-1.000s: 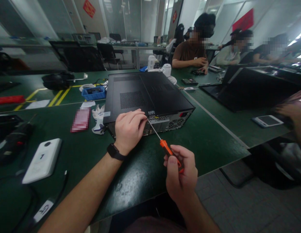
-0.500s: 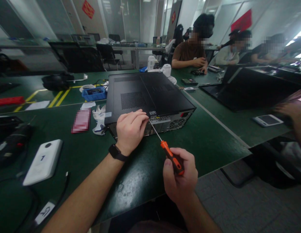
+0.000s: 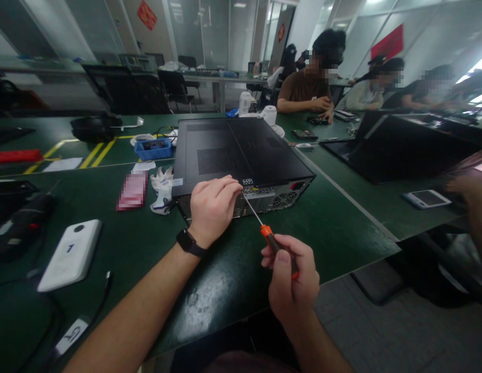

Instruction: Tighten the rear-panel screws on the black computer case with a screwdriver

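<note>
A black desktop computer case (image 3: 221,147) lies flat on the table, its metal back panel with a fan grille towards me. My right hand (image 3: 293,272) is wrapped round the orange-and-black handle of a screwdriver (image 3: 267,232). The thin shaft points up and left to the top edge of the back panel. At that edge my left hand (image 3: 213,207) is closed, thumb and fingertips together beside the screwdriver's tip. Whatever sits between those fingertips is hidden, as is the tip itself. A dark watch is on my left wrist.
Left of the case are a white glove (image 3: 161,189), a blue bin (image 3: 153,148) of small parts and a white power bank (image 3: 70,255). A laptop (image 3: 412,140) and a phone (image 3: 427,198) are at the right. Another person (image 3: 307,90) works across the table.
My right thumb has shifted up along the screwdriver handle and the fingers have turned round it. My left hand stays at the case edge. The view has moved slightly.
</note>
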Motion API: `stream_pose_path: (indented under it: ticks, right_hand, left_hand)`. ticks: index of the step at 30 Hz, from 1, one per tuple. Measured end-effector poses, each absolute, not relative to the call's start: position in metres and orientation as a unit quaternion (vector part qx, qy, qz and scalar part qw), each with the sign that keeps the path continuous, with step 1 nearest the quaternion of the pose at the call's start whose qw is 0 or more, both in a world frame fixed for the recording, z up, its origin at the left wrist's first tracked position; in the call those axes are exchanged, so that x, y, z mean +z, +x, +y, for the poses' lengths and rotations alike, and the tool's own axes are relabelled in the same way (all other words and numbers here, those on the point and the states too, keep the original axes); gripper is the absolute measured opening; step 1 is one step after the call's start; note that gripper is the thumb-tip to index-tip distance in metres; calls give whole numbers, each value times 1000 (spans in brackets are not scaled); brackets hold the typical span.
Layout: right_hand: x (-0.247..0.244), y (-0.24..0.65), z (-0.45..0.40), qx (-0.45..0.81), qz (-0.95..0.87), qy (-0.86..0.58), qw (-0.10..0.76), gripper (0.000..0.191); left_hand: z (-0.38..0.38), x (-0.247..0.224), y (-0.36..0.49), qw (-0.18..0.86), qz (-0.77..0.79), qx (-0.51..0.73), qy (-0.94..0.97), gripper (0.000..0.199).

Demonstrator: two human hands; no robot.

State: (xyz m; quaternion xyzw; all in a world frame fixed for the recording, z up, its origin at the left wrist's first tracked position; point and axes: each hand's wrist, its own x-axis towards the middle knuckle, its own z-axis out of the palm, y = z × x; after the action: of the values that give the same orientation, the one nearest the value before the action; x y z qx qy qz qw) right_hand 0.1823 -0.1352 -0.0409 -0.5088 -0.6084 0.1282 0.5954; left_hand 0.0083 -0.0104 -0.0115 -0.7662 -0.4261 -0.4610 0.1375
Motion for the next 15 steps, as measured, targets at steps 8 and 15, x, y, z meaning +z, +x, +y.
stream_pose_path:
  ticks: [8, 15]
  right_hand:
    - [-36, 179, -136, 152, -611, -499, 595, 23]
    - [-35, 178, -138, 144, -620, -507, 581, 25]
  left_hand:
    - [-11, -11, 8, 137, -435, -447, -769, 13]
    - [-10, -10, 8, 143, -432, -449, -769, 11]
